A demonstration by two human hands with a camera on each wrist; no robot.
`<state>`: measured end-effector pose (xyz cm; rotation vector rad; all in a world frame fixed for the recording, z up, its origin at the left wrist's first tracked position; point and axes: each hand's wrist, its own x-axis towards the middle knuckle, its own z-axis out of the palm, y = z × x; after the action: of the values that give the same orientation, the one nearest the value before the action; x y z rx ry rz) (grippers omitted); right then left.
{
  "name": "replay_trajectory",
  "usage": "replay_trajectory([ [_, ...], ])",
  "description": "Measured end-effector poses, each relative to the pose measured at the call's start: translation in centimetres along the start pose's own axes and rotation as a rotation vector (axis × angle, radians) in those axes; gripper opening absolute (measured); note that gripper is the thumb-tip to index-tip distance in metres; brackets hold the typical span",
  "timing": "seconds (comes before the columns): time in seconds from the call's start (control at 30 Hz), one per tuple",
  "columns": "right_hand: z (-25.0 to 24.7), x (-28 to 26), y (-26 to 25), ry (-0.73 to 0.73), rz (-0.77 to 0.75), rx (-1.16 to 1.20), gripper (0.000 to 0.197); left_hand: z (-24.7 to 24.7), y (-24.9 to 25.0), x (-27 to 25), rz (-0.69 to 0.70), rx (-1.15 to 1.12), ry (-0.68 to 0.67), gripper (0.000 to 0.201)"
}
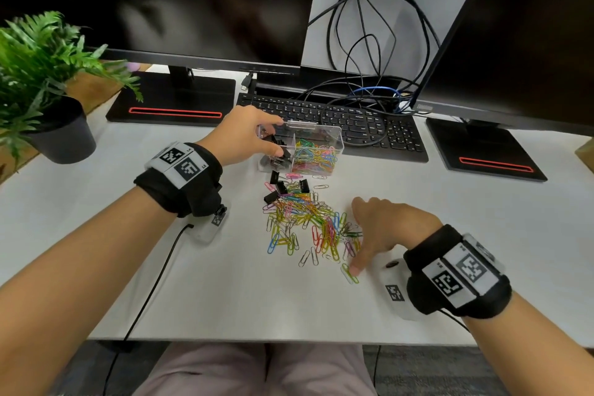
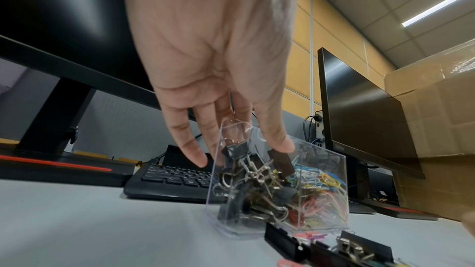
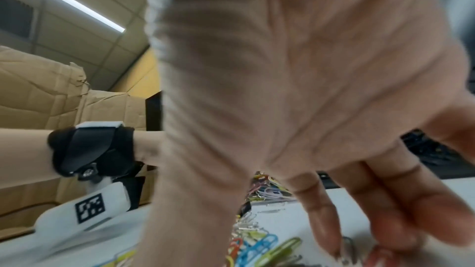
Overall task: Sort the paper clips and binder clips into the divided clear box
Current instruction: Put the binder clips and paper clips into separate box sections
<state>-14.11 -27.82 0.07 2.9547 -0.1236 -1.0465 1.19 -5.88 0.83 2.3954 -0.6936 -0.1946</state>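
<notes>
The divided clear box (image 1: 336, 133) (image 2: 336, 170) stands on the white desk in front of the keyboard. Its left compartment holds black binder clips (image 1: 275, 160) (image 2: 257, 180); its right one holds coloured paper clips (image 1: 316, 156) (image 2: 326, 182). My left hand (image 1: 274, 136) (image 2: 246, 141) reaches over the left compartment with straight fingers, its thumb tip beside a binder clip. A pile of paper clips (image 1: 305, 219) (image 3: 259, 245) lies nearer me, with loose binder clips (image 1: 279, 188) (image 2: 285, 245) at its far edge. My right hand (image 1: 363, 235) (image 3: 359, 230) rests spread on the pile's right side, thumb on a green paper clip (image 1: 348, 273).
A black keyboard (image 1: 353, 125) lies just behind the box, under tangled cables (image 1: 369, 42). Two monitors on stands flank it. A potted plant (image 1: 48, 90) stands at the far left. A cardboard box (image 2: 437, 119) sits to the right. The desk's front edge is near my lap.
</notes>
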Motion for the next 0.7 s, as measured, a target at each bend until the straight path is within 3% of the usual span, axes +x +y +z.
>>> replay_trajectory([
  [0.23,-1.0,1.7,0.0,0.198,0.0,0.233,0.072,0.0,0.0,0.0,0.003,-0.003,0.004,0.065],
  [0.47,-0.9,1.3,-1.0,0.183,-0.092,0.237,0.091,0.1,-0.2,0.1,0.009,0.009,0.008,0.065],
  [0.7,-1.3,2.6,-2.4,0.282,-0.215,0.245,0.058,0.0,0.0,0.0,0.017,0.02,0.005,0.065],
])
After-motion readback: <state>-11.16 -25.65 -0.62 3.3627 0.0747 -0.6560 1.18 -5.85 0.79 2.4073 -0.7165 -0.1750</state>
